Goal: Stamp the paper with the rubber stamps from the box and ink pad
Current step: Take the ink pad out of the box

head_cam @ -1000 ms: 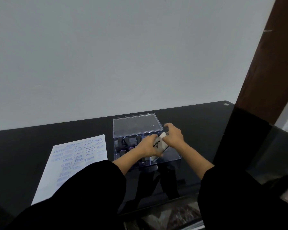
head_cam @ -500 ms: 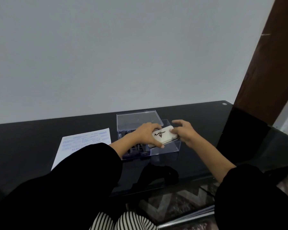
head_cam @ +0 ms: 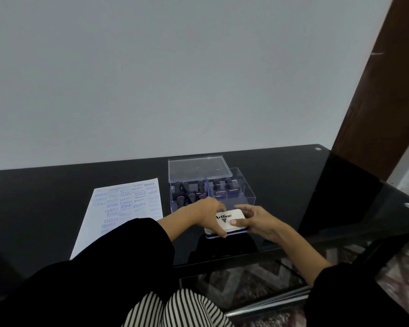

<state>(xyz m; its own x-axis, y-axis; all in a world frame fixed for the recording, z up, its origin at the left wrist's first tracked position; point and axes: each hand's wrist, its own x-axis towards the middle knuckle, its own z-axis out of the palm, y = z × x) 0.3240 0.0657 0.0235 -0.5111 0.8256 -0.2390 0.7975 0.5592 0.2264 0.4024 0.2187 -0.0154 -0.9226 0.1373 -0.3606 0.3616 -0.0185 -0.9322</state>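
One paper (head_cam: 118,218), box (head_cam: 244,195) and ink pad (head_cam: 233,217).

Single view, worn on your head. Wide-angle, facing forward and down across your sleeves (head_cam: 92,279) to the black table (head_cam: 45,197). Near: your left hand (head_cam: 203,213) and right hand (head_cam: 257,220), both gripping the ink pad (head_cam: 236,214), sit low centre. Wall (head_cam: 175,79) fills upper half.

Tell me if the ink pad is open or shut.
Shut: the ink pad shows its white lid flat on the blue base.

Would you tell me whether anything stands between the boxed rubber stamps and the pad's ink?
Yes: the Artline ink pad, gripped by the left hand and right hand, has its lid shut. The box stands open.
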